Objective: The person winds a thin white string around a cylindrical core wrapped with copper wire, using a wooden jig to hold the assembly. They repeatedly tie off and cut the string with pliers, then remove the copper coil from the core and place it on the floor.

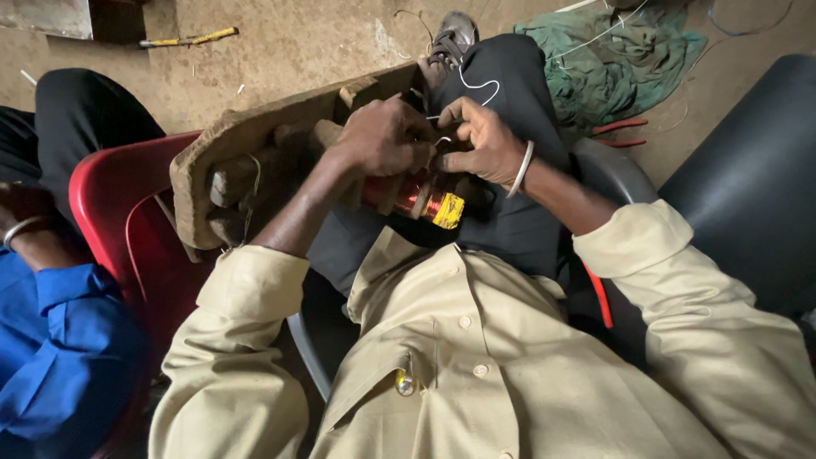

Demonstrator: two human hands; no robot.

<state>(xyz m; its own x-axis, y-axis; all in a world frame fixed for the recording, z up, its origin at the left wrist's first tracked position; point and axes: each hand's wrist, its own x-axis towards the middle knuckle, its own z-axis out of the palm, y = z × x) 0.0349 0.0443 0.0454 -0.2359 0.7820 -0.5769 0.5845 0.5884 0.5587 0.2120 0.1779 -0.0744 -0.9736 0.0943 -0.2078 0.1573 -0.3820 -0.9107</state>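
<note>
My left hand (384, 136) and my right hand (486, 140) meet over a copper wire coil (418, 195) with a yellow band at its end, resting on my lap. Both hands pinch at the coil's top, where thin wire strands stick out. The coil sits against a worn wooden board (246, 140) with wooden pegs that lies across my knee. A metal bangle (520, 168) circles my right wrist. My fingers hide the exact point of grip.
A person in a blue shirt (59, 340) sits at my left on a red plastic chair (110, 212). A green cloth (612, 59) and red-handled pliers (620, 132) lie on the dirt floor ahead. A dark chair (748, 187) stands at right.
</note>
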